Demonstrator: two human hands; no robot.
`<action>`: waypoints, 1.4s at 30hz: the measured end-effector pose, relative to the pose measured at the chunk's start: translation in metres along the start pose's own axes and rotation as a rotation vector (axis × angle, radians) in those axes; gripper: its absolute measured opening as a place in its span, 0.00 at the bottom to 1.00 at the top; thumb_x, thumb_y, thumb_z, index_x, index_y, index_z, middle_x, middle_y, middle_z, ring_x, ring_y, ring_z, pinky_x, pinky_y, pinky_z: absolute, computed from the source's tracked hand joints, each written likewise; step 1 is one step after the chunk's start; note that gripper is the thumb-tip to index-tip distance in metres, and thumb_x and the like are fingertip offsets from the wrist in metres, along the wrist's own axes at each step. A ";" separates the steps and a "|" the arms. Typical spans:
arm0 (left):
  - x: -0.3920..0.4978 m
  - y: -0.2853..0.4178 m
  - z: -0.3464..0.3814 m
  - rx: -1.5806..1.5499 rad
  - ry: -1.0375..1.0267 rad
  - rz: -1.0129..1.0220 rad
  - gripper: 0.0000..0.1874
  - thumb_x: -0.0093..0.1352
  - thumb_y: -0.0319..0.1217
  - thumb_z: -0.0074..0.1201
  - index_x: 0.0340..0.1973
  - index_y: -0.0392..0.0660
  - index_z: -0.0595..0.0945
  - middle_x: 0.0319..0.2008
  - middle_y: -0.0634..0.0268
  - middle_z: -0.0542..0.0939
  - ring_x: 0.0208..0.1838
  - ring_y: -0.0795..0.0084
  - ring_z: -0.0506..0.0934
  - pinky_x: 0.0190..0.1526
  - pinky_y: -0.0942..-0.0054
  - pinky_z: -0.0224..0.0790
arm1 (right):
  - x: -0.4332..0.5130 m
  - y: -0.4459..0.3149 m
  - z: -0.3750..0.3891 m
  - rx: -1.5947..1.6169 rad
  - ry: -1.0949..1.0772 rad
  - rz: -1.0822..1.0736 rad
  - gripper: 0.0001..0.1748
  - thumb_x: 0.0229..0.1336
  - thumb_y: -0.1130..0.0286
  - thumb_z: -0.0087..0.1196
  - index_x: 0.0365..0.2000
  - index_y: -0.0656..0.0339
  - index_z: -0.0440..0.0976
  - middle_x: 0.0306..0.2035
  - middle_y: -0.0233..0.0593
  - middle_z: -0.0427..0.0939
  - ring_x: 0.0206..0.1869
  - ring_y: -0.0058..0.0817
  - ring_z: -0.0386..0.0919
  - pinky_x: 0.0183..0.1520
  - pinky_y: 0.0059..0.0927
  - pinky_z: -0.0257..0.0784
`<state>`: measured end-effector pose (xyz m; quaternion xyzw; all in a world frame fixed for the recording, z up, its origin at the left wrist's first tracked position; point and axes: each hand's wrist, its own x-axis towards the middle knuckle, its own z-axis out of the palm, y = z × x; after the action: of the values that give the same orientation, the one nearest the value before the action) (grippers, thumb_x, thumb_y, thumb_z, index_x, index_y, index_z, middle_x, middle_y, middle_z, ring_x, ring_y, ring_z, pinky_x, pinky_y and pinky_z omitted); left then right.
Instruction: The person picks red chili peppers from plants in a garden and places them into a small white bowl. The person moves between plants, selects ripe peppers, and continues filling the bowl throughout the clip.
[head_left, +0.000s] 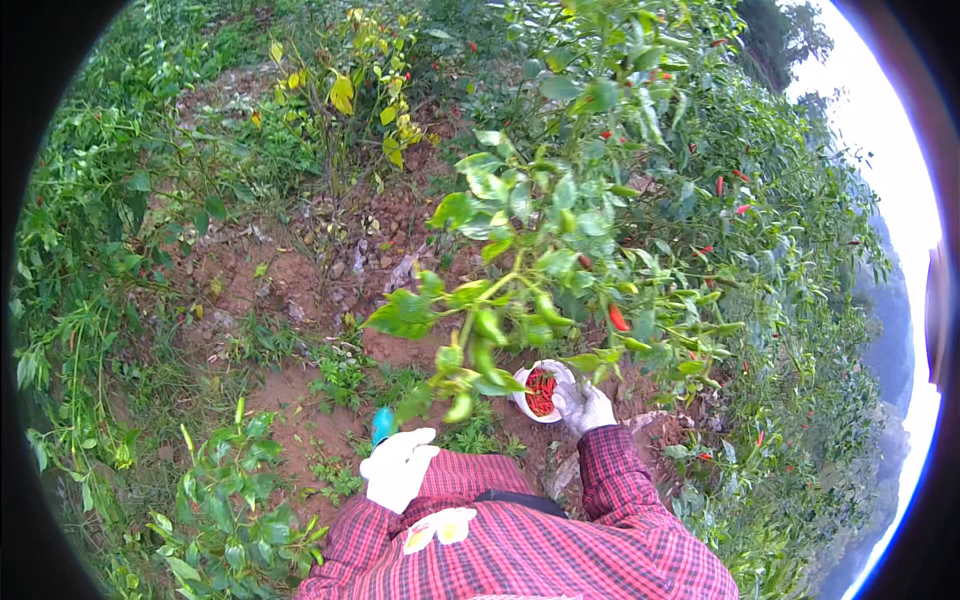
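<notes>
My left hand (397, 466), in a white glove, is raised in front of my body with its fingers bent; whether it holds anything does not show. My right hand (583, 407), also in a whitish glove, is at the right rim of a white bucket (523, 375). Many red chili peppers (541, 391) lie inside the bucket. Above the bucket and my hands hangs a chili plant branch (502, 285) with green peppers (551, 309) and a red pepper (618, 318). The fingertips of my right hand are partly hidden, so their grip cannot be told.
Dense chili plants (780, 300) with scattered red peppers stand on the right. More plants (232, 495) grow at the lower left, and a yellowing plant (341, 94) stands farther ahead. Reddish soil (277, 270) with weeds lies between them. A teal boot (383, 426) shows by my left hand.
</notes>
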<state>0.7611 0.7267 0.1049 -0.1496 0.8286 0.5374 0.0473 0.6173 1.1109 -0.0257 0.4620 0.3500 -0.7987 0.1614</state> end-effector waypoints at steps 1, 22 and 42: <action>0.007 0.016 0.002 -0.040 -0.045 0.027 0.11 0.70 0.34 0.59 0.44 0.45 0.88 0.44 0.59 0.87 0.46 0.62 0.85 0.52 0.67 0.76 | -0.017 -0.015 0.007 -0.008 -0.112 -0.034 0.23 0.75 0.58 0.44 0.60 0.62 0.67 0.55 0.56 0.76 0.49 0.49 0.80 0.45 0.48 0.83; 0.258 0.387 0.155 -0.937 -0.481 0.157 0.13 0.77 0.34 0.52 0.51 0.39 0.81 0.48 0.56 0.84 0.49 0.65 0.84 0.55 0.64 0.79 | -0.257 -0.294 0.163 -0.335 -0.822 -1.032 0.24 0.73 0.59 0.49 0.54 0.72 0.71 0.33 0.49 0.83 0.26 0.36 0.82 0.29 0.38 0.83; 0.409 0.343 0.100 -0.008 0.466 0.170 0.53 0.62 0.44 0.69 0.76 0.54 0.53 0.73 0.44 0.61 0.73 0.48 0.65 0.67 0.53 0.63 | -0.191 -0.229 0.273 -1.368 -0.677 -0.509 0.24 0.68 0.57 0.55 0.56 0.62 0.76 0.43 0.34 0.84 0.43 0.18 0.81 0.50 0.24 0.75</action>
<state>0.2616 0.8661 0.2658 -0.1994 0.8247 0.4936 -0.1912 0.4131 1.0659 0.3207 -0.1003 0.7885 -0.5161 0.3190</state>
